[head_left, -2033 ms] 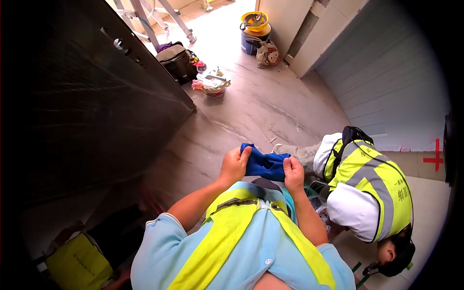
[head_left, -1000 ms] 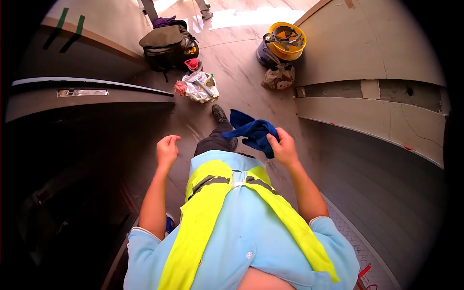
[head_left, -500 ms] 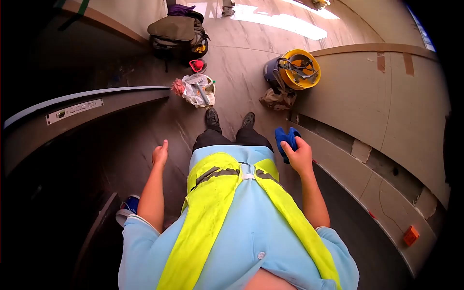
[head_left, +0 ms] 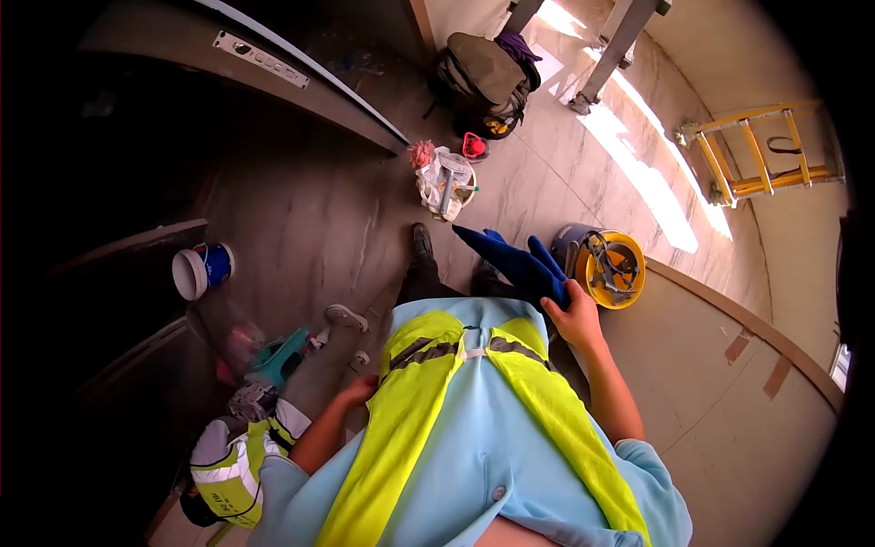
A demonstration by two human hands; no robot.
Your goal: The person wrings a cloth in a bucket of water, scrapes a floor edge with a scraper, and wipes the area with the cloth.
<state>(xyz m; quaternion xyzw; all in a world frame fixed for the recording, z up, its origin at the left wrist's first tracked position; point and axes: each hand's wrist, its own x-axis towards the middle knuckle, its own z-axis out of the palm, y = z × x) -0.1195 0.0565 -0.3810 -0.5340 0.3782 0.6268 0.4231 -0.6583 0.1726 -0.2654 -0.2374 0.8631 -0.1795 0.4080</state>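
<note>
Cloth [head_left: 519, 269] was gripped by fingers of right hand [head_left: 576, 319]; left hand [head_left: 358, 391] was beside vest [head_left: 410, 392], finger spread not discernible.

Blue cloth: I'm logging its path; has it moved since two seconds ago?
Yes. Judged against the yellow hard hat, the blue cloth in the right hand has moved forward, closer to it.

Bright glare on the floor [head_left: 629, 173] (left side dim), edges warped
</note>
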